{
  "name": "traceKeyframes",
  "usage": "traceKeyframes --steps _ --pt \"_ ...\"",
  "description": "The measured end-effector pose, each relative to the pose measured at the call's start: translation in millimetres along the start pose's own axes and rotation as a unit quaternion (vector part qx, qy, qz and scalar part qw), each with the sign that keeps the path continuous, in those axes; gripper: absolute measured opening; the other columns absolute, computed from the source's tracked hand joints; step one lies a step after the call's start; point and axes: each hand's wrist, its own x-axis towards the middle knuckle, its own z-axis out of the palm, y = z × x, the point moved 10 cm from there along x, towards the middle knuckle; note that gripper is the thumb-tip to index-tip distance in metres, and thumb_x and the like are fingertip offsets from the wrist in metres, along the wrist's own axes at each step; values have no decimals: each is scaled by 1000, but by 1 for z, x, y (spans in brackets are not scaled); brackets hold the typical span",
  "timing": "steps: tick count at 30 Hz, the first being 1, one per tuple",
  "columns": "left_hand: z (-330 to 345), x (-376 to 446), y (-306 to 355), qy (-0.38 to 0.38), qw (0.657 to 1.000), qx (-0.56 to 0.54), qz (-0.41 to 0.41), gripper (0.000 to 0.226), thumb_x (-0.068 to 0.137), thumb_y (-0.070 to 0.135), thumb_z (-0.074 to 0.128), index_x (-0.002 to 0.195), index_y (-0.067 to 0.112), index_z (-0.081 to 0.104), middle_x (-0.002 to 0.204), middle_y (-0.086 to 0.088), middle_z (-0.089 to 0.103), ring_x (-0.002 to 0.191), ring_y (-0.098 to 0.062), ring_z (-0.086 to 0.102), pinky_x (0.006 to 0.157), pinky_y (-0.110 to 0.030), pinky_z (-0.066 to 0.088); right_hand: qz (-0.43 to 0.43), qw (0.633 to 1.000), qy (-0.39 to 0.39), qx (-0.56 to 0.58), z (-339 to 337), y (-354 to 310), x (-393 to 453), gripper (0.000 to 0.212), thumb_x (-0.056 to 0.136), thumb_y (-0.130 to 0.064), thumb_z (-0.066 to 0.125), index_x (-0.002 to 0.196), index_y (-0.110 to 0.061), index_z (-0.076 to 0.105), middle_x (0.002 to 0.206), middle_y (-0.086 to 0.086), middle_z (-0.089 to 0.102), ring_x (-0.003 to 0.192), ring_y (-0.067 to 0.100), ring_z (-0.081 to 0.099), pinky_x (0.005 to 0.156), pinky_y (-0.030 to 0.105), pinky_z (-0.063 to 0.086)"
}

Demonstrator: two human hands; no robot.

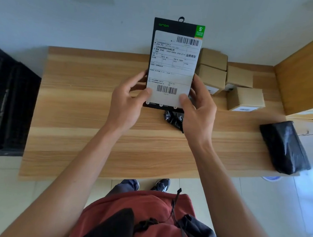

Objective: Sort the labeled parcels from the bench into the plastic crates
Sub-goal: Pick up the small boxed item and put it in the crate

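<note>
Both hands hold a flat black pack [174,64] upright above the bench [96,114], at 12 o'clock from centre of view, its white label [174,67] with two barcodes facing the camera; green tag at the pack's upper right corner, small hang loop on top. Left hand [125,101] grips the pack's lower left edge, thumb pressed on the label's lower left corner, fingers curled behind the edge. Right hand [200,108] grips the lower right edge the same way, thumb on the label's lower right corner, fingers wrapped round the side. Brown boxes [229,77] stacked on the bench at 2 o'clock, some with labels on the near side. Small black bag [174,119] lies on the bench just under the pack, partly hidden by the right hand. Bigger black bag [285,147] at 3 o'clock on the bench's right end. Black crate [6,104] at 9 o'clock, off the bench's left end
</note>
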Motion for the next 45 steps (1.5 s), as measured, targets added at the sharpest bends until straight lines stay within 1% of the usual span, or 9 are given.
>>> traceKeyframes --steps 11,18,22,26,29,33,37,42,45 --pt "-22 5 -3 19 999 25 22 55 96 21 69 150 18 55 146 2 62 136 -16 57 115 -46 47 -6 1000 -18 -15 26 7 8 56 103 6 51 154 -16 49 141 -5 65 133 14 59 100 37 59" --pt "-26 -14 4 93 995 21 17 52 97 18 68 148 20 55 141 3 64 131 -12 60 113 -43 48 -9 998 -69 -7 27 2 8 55 103 3 52 153 -20 49 140 -7 65 130 11 62 95 33 60" --pt "-28 -34 3 139 990 13 2 50 98 6 67 146 19 58 138 4 65 121 -5 63 104 -31 54 -8 995 -101 -9 28 -1 4 55 104 6 49 153 -19 50 134 -10 68 119 -1 65 88 22 59" --pt "-42 -64 -7 183 983 6 -23 48 100 5 65 145 20 58 135 6 66 117 -1 64 100 -29 57 -23 986 -161 -27 45 -2 -6 56 103 6 48 150 -24 54 131 -15 69 113 -2 67 81 24 62" --pt "-62 -89 -18 223 974 -6 -40 45 100 6 63 142 25 61 130 8 70 115 -4 67 96 -32 59 -29 978 -204 -36 67 0 -21 58 102 8 49 148 -26 55 125 -21 70 106 -4 69 71 24 61" --pt "-96 -130 -24 283 957 -4 -60 42 101 10 62 140 25 64 124 12 72 115 -1 66 97 -38 59 -22 960 -275 -41 106 -2 -48 59 101 5 51 147 -32 57 119 -35 68 106 0 70 86 26 61" --pt "-143 -176 -37 338 936 -26 -94 42 100 11 58 134 34 66 125 15 72 118 -6 67 96 -44 60 -31 938 -341 -53 159 -10 -83 59 100 5 53 143 -35 58 123 -30 68 111 -5 67 88 23 59" --pt "-201 -236 -55 393 913 -57 -95 54 95 2 54 135 35 66 129 13 72 121 -15 68 97 -51 58 -45 908 -412 -66 230 -15 -139 60 99 2 55 144 -37 58 130 -27 66 118 -3 64 97 31 58" --pt "-240 -268 -71 405 907 -63 -101 57 94 5 55 143 35 62 132 15 70 123 -12 66 99 -51 58 -53 890 -444 -86 274 -18 -177 59 100 0 55 145 -38 57 130 -25 67 119 -3 63 90 20 57"
